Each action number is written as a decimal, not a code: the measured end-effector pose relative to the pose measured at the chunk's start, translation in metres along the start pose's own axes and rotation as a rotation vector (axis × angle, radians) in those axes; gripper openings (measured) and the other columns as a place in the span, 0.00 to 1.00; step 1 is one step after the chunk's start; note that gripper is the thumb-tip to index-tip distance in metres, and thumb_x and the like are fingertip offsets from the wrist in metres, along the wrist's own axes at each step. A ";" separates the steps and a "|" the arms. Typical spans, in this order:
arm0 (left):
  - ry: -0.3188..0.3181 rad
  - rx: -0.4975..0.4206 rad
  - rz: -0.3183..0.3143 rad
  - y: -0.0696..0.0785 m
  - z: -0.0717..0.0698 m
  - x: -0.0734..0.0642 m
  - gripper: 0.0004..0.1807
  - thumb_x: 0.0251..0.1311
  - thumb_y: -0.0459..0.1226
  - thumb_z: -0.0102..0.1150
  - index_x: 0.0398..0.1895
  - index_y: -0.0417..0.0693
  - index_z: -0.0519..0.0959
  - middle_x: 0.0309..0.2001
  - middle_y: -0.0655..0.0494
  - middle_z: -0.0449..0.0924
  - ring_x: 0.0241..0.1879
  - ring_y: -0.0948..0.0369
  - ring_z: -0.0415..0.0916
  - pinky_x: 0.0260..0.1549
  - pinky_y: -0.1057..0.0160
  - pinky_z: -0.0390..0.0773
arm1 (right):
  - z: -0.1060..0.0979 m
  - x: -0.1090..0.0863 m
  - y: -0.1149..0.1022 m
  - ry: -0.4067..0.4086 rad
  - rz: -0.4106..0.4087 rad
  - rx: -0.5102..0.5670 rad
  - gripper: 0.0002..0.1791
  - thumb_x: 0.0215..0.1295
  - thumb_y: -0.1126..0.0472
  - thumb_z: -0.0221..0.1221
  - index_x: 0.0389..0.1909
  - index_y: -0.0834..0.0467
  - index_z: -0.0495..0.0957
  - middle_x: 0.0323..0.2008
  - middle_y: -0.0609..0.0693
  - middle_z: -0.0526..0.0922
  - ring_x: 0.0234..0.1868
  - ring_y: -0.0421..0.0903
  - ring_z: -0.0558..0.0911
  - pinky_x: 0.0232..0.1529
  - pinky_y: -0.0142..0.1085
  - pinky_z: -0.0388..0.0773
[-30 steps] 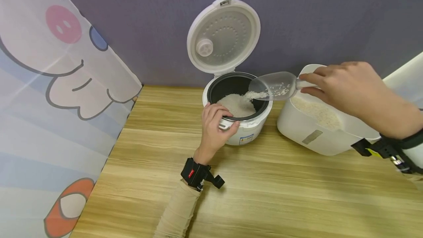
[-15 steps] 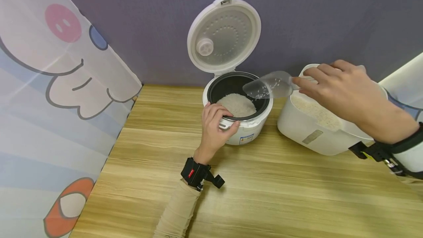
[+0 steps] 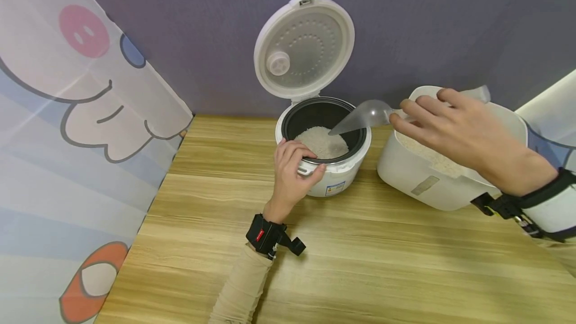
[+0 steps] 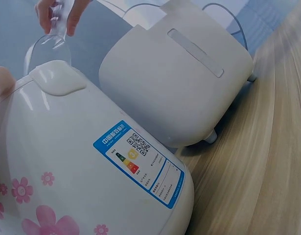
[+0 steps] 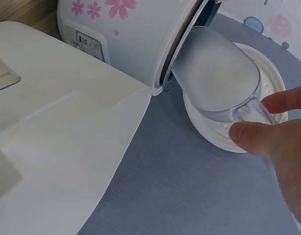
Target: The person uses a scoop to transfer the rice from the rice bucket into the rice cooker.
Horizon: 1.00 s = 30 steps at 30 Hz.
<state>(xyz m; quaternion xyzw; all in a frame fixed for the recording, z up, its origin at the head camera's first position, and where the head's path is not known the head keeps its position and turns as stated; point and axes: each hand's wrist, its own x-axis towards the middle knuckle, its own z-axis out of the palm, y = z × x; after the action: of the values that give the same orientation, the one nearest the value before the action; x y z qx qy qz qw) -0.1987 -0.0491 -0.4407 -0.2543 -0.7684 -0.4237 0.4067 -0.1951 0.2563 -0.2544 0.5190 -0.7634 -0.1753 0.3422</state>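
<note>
Right hand (image 3: 465, 134) has our translucent clear-plastic scoop (image 3: 358, 117) pinched by its handle, thumb and a finger on opposite sides per the right wrist view. Handle's far end sticks out behind the knuckles. Scoop bowl is tipped down, lip inside the black inner pot (image 3: 310, 113), over the heap of white rice (image 3: 318, 139). We can't tell whether the lip touches the rice.

Left hand (image 3: 290, 176) is clamped on the near-left rim of our round white rice cooker (image 3: 348, 171): fingers over the edge, thumb at the front. Cooker is upright on the wood-grain worktop (image 3: 360, 249), with its round white lid (image 3: 310, 41) hinged up at the back. We see a blue-bordered energy label (image 4: 143, 161) and pink flower prints (image 4: 47, 225) on the body, plus a small control panel (image 5: 89, 43).

Right of the cooker, just beside it: a white rounded storage bin (image 3: 450, 191) on short feet, open at the top, rice visible inside, right hand above it.

Rest of what we see: grey-purple wall (image 3: 202, 39) behind, cartoon-print curtain (image 3: 36, 164) along our left, a black wrist mount (image 3: 265, 236) on the left arm.
</note>
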 end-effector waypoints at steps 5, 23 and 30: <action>0.000 0.004 -0.003 -0.001 0.000 0.000 0.17 0.60 0.51 0.65 0.31 0.47 0.80 0.39 0.51 0.82 0.51 0.50 0.76 0.68 0.44 0.61 | 0.004 -0.003 0.000 0.034 0.029 0.023 0.22 0.78 0.76 0.34 0.59 0.63 0.73 0.49 0.64 0.77 0.43 0.62 0.76 0.38 0.50 0.71; 0.007 -0.002 0.011 -0.001 0.001 0.000 0.18 0.62 0.53 0.64 0.31 0.47 0.80 0.39 0.51 0.82 0.50 0.49 0.76 0.68 0.44 0.62 | 0.005 -0.041 -0.006 0.213 0.365 0.157 0.25 0.82 0.48 0.47 0.46 0.64 0.85 0.35 0.63 0.86 0.28 0.63 0.81 0.28 0.51 0.70; 0.005 -0.010 0.006 0.000 -0.001 0.000 0.18 0.62 0.53 0.64 0.31 0.47 0.80 0.39 0.50 0.81 0.51 0.48 0.76 0.68 0.43 0.62 | 0.008 -0.066 -0.013 0.235 0.512 0.183 0.31 0.80 0.40 0.47 0.45 0.63 0.86 0.36 0.62 0.86 0.31 0.63 0.82 0.27 0.50 0.67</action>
<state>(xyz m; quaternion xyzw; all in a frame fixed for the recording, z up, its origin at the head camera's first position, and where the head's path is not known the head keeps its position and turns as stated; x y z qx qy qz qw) -0.1984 -0.0498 -0.4408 -0.2575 -0.7646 -0.4269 0.4085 -0.1768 0.3106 -0.2911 0.3548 -0.8373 0.0476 0.4133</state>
